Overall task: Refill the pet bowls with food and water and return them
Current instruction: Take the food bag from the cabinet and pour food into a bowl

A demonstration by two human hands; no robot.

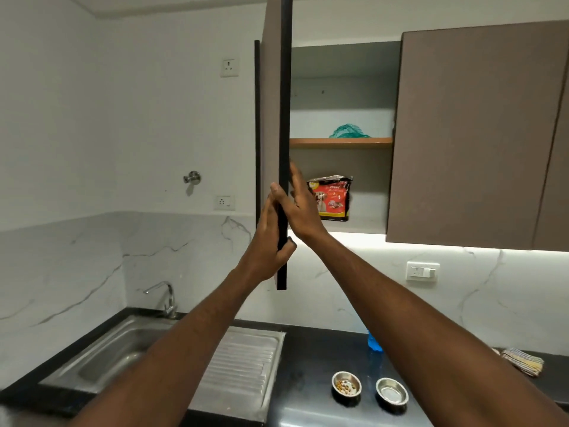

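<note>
A red and black bag of puppy food [331,198] stands on the lower shelf of an open wall cupboard. The cupboard door [284,87] is swung out and seen edge-on. My left hand [268,238] grips the door near its bottom corner, thumb curled round the edge. My right hand [300,208] lies with straight fingers against the door's inner side, in front of the bag. On the black counter below, a small steel bowl [346,388] holds a little kibble. A second steel bowl [391,391] sits right of it without food.
A blue bottle [374,342] shows partly behind my right forearm. The steel sink [117,349] with its tap [166,297] is at the left, a folded cloth [520,360] at the right. Green netting [348,131] lies on the upper shelf. The neighbouring cupboard door [474,134] is closed.
</note>
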